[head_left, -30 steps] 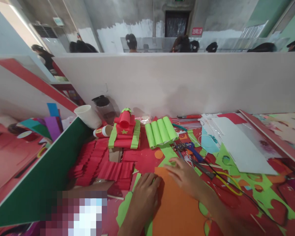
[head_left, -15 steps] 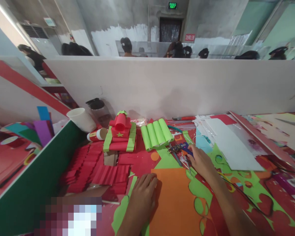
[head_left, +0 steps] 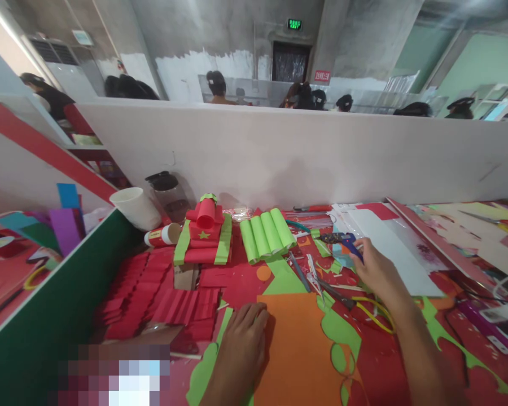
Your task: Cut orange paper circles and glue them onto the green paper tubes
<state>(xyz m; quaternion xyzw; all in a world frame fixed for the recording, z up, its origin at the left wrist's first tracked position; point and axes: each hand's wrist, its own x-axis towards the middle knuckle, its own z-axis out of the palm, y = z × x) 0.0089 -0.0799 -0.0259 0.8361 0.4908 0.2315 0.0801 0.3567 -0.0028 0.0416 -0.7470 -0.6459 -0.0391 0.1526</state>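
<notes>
My left hand [head_left: 242, 341] lies on the left edge of an orange paper sheet [head_left: 296, 344], palm down, fingers laid over it. At the right, my right hand [head_left: 376, 268] is closed round the blue handle of a tool with a dark head [head_left: 342, 241], which points left over paper scraps; its exact kind is unclear. Just below and left of that hand lie yellow-handled scissors [head_left: 370, 310]. Beyond the orange sheet stands a row of green paper rolls [head_left: 267, 234]. Left of them is a red and green paper model [head_left: 203, 231] with a star on its front.
Pleated red paper strips [head_left: 141, 287] lie at the left beside a green divider [head_left: 59, 304]. A white cup [head_left: 135, 207], a bottle [head_left: 168, 194] and a red-and-white tube [head_left: 163, 235] stand or lie behind. White sheets [head_left: 398, 248] lie right. A pale partition [head_left: 258, 152] closes the back.
My right hand has moved right with the blue-handled tool, lifting it off the scraps near the green rolls. The scissors are more exposed. My left hand stays on the orange sheet.
</notes>
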